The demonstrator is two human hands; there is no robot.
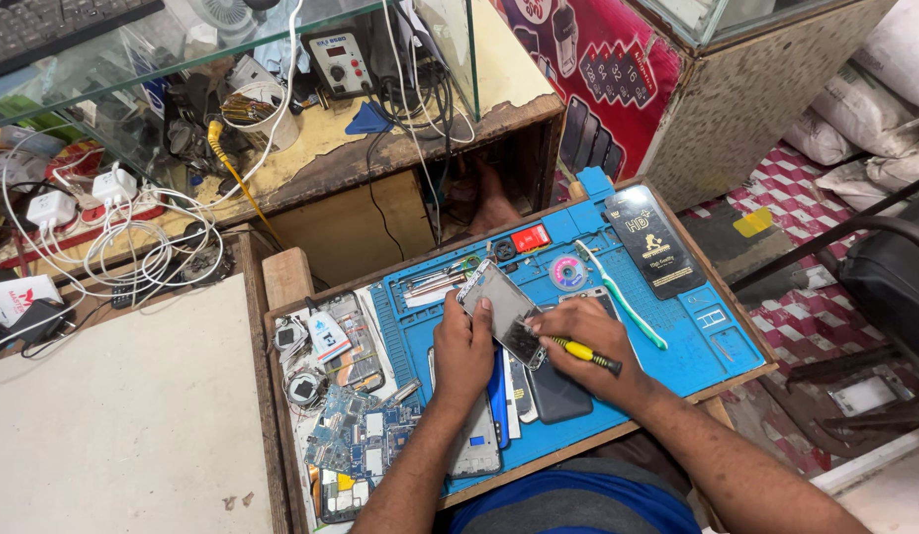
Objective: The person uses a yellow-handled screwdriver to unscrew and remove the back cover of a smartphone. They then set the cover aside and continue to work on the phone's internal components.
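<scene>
Left hand (463, 348) pinches the phone (501, 311) over the blue mat (692, 341); right hand (578, 331), grip closed on the screwdriver (585, 352), works its lower edge. We judge a tip slip could scratch the phone.

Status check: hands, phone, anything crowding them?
Left hand grips phone frame. Right hand holds yellow screwdriver against it. Spare phone parts lie underneath on blue mat.

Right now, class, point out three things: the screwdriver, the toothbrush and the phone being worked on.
Screwdriver (585, 352): head view, on its yellow handle beside the right hand.
Toothbrush (623, 299): head view, middle of its green and white handle.
Phone (502, 310): head view, centre of its grey back.
</scene>
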